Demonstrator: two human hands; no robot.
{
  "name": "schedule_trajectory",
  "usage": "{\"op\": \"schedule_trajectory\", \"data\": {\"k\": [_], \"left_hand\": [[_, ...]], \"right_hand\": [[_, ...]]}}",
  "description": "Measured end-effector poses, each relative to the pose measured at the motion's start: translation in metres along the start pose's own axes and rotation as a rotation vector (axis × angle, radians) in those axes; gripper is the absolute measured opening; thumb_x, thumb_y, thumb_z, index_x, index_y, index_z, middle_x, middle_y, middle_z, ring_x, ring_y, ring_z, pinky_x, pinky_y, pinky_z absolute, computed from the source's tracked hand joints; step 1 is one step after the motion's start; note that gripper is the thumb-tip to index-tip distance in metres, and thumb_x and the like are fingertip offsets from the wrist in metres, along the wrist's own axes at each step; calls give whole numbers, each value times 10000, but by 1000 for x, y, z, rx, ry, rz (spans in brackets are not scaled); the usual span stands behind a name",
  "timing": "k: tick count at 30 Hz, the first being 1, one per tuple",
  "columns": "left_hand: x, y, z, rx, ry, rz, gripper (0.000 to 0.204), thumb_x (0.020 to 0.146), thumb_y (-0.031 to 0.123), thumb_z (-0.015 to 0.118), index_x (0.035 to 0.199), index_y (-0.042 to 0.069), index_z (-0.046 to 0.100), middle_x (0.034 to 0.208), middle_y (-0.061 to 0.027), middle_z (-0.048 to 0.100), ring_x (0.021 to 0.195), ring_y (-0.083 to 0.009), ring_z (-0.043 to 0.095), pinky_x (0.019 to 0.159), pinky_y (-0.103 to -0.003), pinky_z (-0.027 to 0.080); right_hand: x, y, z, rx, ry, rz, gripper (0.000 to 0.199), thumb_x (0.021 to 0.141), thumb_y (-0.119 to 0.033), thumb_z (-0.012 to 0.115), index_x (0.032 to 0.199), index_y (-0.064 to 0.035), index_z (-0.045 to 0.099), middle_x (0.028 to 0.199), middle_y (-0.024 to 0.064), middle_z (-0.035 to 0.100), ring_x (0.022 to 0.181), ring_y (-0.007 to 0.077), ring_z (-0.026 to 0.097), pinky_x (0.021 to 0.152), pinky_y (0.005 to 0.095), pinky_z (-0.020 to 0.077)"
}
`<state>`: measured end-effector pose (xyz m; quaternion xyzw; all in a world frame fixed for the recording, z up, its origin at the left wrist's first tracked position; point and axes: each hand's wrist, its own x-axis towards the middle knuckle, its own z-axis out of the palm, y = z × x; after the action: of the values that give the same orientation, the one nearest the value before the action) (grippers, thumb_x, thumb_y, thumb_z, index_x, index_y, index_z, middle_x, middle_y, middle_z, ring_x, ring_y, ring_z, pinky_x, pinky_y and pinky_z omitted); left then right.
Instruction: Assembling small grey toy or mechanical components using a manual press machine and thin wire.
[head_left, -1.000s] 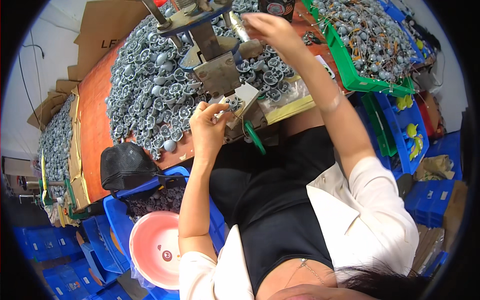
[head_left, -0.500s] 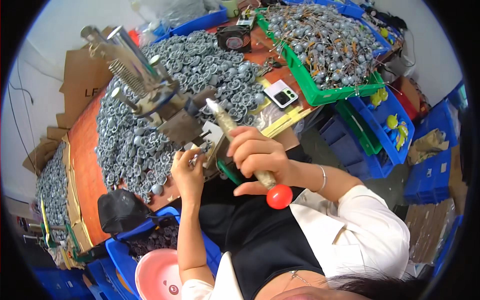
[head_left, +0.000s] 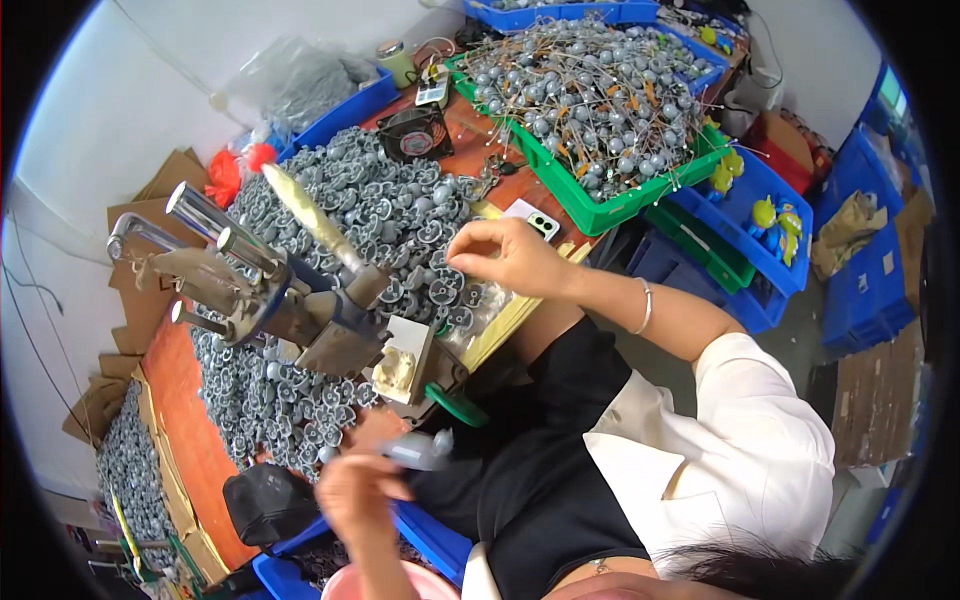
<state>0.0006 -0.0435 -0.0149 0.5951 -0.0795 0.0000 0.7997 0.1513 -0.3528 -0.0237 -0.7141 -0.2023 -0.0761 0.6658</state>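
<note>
My left hand point(head_left: 362, 500), smeared by motion, is low beside the press. A blurred grey plastic part point(head_left: 420, 451) is at its fingertips and seems to be gripped there. My right hand point(head_left: 512, 257) hovers at the right edge of the heap of grey plastic parts point(head_left: 400, 210). Its fingers are curled, with thumb and forefinger close together; anything between them is hidden. Left of it stands the metal hand press point(head_left: 300, 300). The press lever point(head_left: 310, 215), wrapped and tipped with a red ball point(head_left: 262, 157), points up and away. A cream fixture point(head_left: 393, 372) sits under the press head.
A green crate point(head_left: 640, 205) heaped with grey balls on wires stands far right. Near it are a phone point(head_left: 535, 220) and a small fan point(head_left: 415, 134). A black cloth-like object point(head_left: 268, 503) and a blue bin point(head_left: 435, 535) lie near left. Blue trays with toy figures point(head_left: 775, 225) are at right.
My right hand has let go of the lever, which has swung up and away. My left hand has drawn back from the press toward me, a grey part at its fingertips.
</note>
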Motion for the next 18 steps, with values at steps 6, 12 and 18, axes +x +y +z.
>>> {"op": "schedule_trajectory", "data": {"k": [6,12,18], "left_hand": [[44,84,-187,-350,923,613,321,987,195,452,1195,-43,507,1229,-192,566,1147,-282,543,954,-405,487],[20,-8,-161,-85,908,386,238,961,164,501,1124,-3,543,1050,-118,609,986,-214,580,805,-347,514],[25,-96,-77,378,866,303,200,940,68,523,1101,13,627,936,-30,643,766,-96,572,680,-225,474]], "right_hand": [[35,25,-72,-620,-3,-34,192,780,-212,661,876,-49,695,803,112,693,723,225,666,687,347,513],[139,43,-134,-1592,220,-376,140,787,-113,577,777,-38,695,776,162,678,752,317,676,670,427,553],[168,72,-203,-1872,-17,-247,99,699,-86,602,668,-54,690,709,153,655,716,320,674,597,414,555]]}}
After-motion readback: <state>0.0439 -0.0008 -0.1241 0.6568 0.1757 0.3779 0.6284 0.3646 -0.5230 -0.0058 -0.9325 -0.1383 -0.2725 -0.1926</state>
